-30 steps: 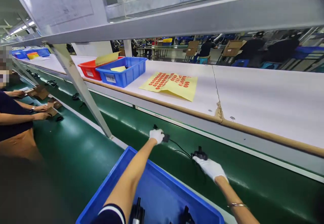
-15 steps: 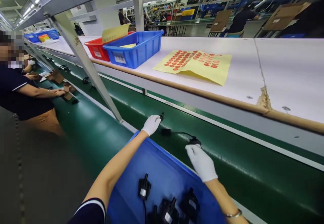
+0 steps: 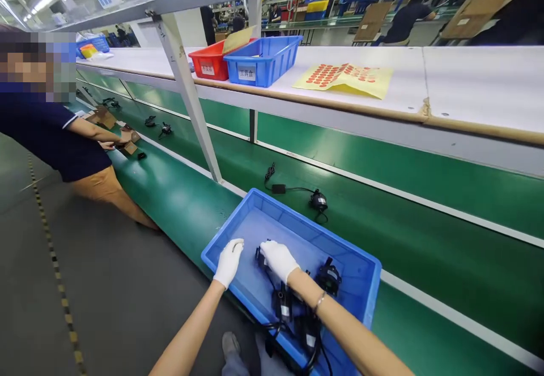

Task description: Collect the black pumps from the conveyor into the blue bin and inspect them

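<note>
The right hand [image 3: 278, 260], nearer, pinches a black corded device [image 3: 259, 258] inside the blue plastic bin [image 3: 293, 215]; the device sits left of its fingertips, towards the empty, loosely curled left hand [image 3: 229, 261].

Black devices [image 3: 281, 301] crowd the blue tub [image 3: 314, 236] at near right, leaving room toward its far left; beyond, a slanted post [image 3: 189, 98] bars the left, and the green belt [image 3: 425, 245] offers passage right.
</note>
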Demonstrator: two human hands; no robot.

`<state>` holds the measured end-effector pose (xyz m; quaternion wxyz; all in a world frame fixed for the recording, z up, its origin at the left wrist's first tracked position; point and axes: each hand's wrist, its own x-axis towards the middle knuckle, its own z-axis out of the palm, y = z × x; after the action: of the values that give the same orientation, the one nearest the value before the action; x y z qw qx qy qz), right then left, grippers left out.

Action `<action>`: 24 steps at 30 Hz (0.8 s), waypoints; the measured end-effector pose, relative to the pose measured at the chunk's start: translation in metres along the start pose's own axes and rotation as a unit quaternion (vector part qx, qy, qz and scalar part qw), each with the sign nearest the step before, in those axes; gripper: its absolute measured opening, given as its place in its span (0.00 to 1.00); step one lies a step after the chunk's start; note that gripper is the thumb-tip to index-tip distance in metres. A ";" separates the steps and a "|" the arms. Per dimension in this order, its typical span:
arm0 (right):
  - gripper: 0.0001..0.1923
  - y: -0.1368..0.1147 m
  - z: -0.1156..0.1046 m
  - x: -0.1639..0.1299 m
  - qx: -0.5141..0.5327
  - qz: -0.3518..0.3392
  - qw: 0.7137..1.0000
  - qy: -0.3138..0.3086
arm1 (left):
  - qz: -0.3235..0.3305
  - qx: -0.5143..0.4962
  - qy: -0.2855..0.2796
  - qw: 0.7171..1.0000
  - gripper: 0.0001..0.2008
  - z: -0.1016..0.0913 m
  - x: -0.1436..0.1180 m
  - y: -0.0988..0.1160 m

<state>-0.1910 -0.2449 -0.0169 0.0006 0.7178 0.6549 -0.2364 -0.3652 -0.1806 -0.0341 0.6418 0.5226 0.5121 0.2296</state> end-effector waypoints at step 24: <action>0.22 -0.187 0.032 -0.240 0.389 -0.051 0.919 -0.037 | -0.256 -0.746 -0.037 0.614 0.21 -0.067 -0.261 0.021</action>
<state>-0.3853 -0.4540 0.0944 -0.2666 0.6180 0.5466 -0.4983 -0.5169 -0.3602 0.0989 0.8617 -0.2802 0.2531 0.3391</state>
